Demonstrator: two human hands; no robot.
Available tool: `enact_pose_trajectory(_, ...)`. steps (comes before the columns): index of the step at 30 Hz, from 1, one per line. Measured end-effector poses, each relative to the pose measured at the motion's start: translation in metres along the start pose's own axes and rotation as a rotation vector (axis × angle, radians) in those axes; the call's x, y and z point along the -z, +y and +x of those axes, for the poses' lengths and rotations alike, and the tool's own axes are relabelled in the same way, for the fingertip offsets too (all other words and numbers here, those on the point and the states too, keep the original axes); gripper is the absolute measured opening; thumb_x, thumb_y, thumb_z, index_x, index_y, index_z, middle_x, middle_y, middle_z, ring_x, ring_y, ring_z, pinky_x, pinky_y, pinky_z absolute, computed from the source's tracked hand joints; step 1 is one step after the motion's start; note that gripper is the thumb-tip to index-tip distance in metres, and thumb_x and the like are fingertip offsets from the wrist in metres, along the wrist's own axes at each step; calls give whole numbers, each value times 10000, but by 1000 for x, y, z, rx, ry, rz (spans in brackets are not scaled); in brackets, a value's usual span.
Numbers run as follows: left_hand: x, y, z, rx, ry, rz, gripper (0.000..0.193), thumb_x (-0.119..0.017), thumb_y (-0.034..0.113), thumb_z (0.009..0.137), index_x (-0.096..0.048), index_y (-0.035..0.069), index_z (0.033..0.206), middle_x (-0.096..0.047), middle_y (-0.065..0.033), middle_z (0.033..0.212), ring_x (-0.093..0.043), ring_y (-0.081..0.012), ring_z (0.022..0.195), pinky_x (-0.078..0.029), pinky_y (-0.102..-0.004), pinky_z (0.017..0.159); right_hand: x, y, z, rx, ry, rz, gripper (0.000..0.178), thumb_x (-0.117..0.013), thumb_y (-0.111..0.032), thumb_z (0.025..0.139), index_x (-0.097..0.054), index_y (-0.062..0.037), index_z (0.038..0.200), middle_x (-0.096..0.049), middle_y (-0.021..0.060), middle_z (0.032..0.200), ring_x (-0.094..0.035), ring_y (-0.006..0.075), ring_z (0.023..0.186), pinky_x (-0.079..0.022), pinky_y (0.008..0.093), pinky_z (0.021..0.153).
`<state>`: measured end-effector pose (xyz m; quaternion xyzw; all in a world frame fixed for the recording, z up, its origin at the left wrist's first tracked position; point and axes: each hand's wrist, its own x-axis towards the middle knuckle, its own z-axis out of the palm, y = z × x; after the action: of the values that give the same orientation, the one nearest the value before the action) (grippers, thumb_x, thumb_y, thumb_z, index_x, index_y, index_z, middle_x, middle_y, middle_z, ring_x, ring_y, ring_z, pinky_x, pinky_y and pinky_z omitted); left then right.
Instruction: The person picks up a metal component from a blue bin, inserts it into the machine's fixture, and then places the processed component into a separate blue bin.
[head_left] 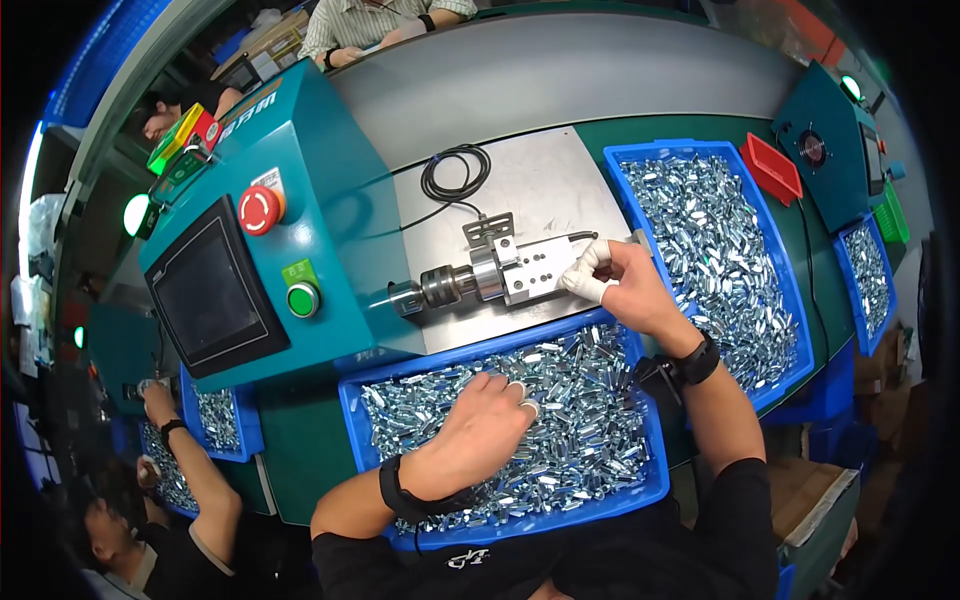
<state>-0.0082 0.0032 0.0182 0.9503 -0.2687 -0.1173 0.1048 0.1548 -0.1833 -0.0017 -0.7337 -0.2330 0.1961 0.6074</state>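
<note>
My left hand [480, 430] is over the near blue tray [656, 480], low against a heap of small shiny metal sleeves [590, 450]. Its fingers curl downward, with white bands on two of them; the fingertips and anything in them are hidden. White coverings wrap the thumb and finger of my right hand [630, 285], which pinch together at the right end of a silver fixture block [532, 272]. Whatever they hold there is too small to make out. Left of the block, a dark drill chuck [440, 286] sticks out of the teal machine [335, 250] and lines up with it.
A second blue tray [612, 152] of metal sleeves lies to the right, beside a red bin [771, 168]. The machine carries a red stop knob [260, 209], a green button [302, 299] and a dark screen [215, 285]. A coiled black cable [455, 173] rests on the metal plate. Other people work nearby.
</note>
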Motion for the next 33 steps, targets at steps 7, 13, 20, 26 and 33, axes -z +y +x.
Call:
enact_pose_trajectory(7,5,-12,-2,120,134,-29,164,-720,194,683,-651,61,750,-587,-84,762,-561,-262,824,-405,-385,728,-13,-29,23,9,-5,-175,167,-669,-84,854,-626,10,985,-677,57,831,-633,103,792,-493,253,697)
enact_pose_trajectory(13,4,-14,-1,123,42,-6,91,-658,133,690,-651,44,675,-619,-122,737,-579,-281,792,-412,-399,757,-29,-51,29,87,-32,-585,267,-671,-152,816,-616,16,1017,-674,133,768,-660,211,703,-505,320,631)
enact_pose_trajectory(20,10,-11,2,101,41,-55,178,-726,205,705,-664,40,727,-613,-113,719,-579,-283,775,-418,-389,709,-45,-37,42,287,157,-1112,332,-679,-235,710,-621,-36,968,-635,186,685,-620,371,645,-495,446,592)
enact_pose_trajectory(26,10,-10,3,196,222,-224,181,-721,195,737,-687,43,826,-644,-121,768,-582,-296,744,-438,-401,714,-27,-53,36,319,240,-1137,252,-667,-217,647,-631,-50,831,-626,168,671,-629,370,661,-498,460,613)
enact_pose_trajectory(33,13,-18,8,156,468,-188,174,-699,119,763,-692,46,921,-636,-113,752,-582,-295,742,-450,-400,689,78,-14,-18,-142,416,-1319,222,-687,-251,693,-624,-41,723,-618,157,626,-619,362,616,-498,439,589)
